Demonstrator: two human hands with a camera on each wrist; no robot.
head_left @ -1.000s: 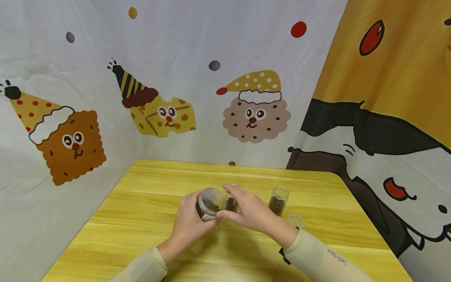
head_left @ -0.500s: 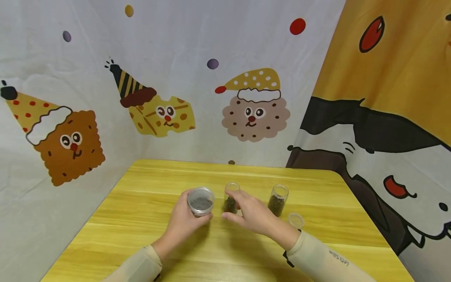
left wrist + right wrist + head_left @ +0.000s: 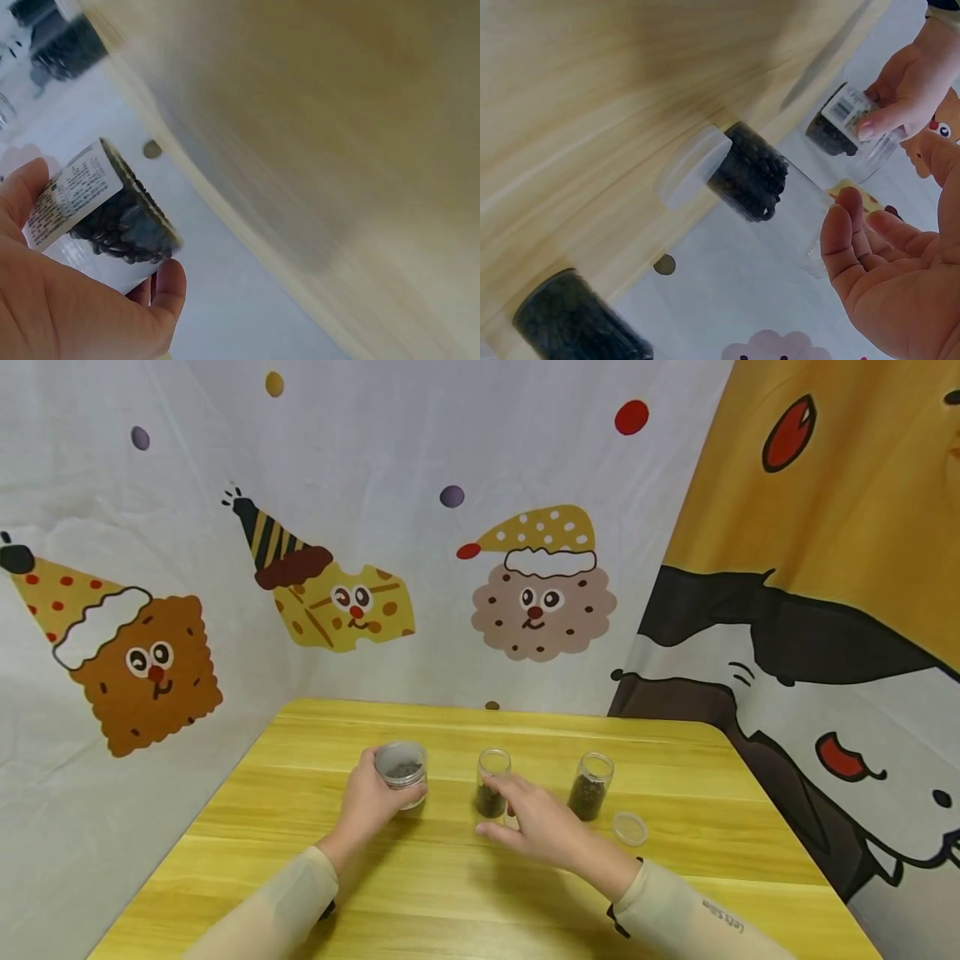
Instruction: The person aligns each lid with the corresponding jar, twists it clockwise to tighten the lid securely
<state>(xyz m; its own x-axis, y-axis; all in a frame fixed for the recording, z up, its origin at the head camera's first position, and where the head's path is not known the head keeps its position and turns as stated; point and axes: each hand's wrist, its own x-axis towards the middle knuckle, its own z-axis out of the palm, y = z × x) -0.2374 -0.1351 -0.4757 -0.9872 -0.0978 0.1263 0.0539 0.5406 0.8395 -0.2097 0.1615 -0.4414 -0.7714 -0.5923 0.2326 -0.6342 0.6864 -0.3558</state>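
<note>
My left hand (image 3: 365,806) grips a wide clear jar (image 3: 407,777), partly filled with dark bean-like bits, at the left of the table. A white printed label (image 3: 71,195) shows on its side in the left wrist view. My right hand (image 3: 542,825) hovers with loosely bent fingers beside a slimmer uncapped jar (image 3: 491,800), holding nothing. Dark bits fill that jar's lower part. A translucent lid (image 3: 697,166) appears by its base in the right wrist view.
Another slim jar (image 3: 589,793) of dark bits stands uncapped to the right. A clear round lid (image 3: 629,829) lies just in front of it. Behind the wooden table (image 3: 375,727) hangs a cartoon-printed cloth (image 3: 360,460).
My left hand has carried the wide jar left, away from the middle jar, and lowered it towards the table. My right hand has let go of the wide jar and drawn slightly back.
</note>
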